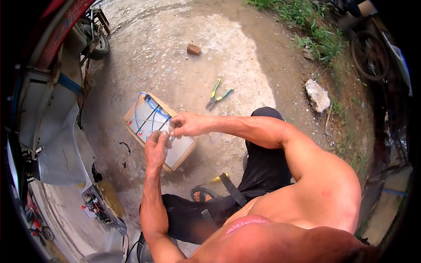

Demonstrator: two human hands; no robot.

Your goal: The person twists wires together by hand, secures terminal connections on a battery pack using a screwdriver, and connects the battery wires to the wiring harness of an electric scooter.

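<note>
Both hands are working close together over the box, their fingertips nearly touching. The left hand point(156, 147) is pressing its thumb and finger together, pinching thin wire point(151, 104), and the right hand point(189, 124) is doing the same (which strand each one is pinching is too small to tell). The cardboard box point(183, 157) is sitting on the ground point(166, 65) and is holding flat gray blocks point(177, 149), with blue loops of the wire lying on top. The ground is looking rough and dusty outdoors, with green grass point(320, 41) growing far beyond the box to the right, and a big gray panel point(61, 149) is standing left of the box. Counting now: two hands are showing, one box, one pair of pliers point(213, 100) lying just beyond the box to the right, one brown brick point(193, 49) resting farther beyond it, and one big white rock point(317, 95) sitting well right of it.
</note>
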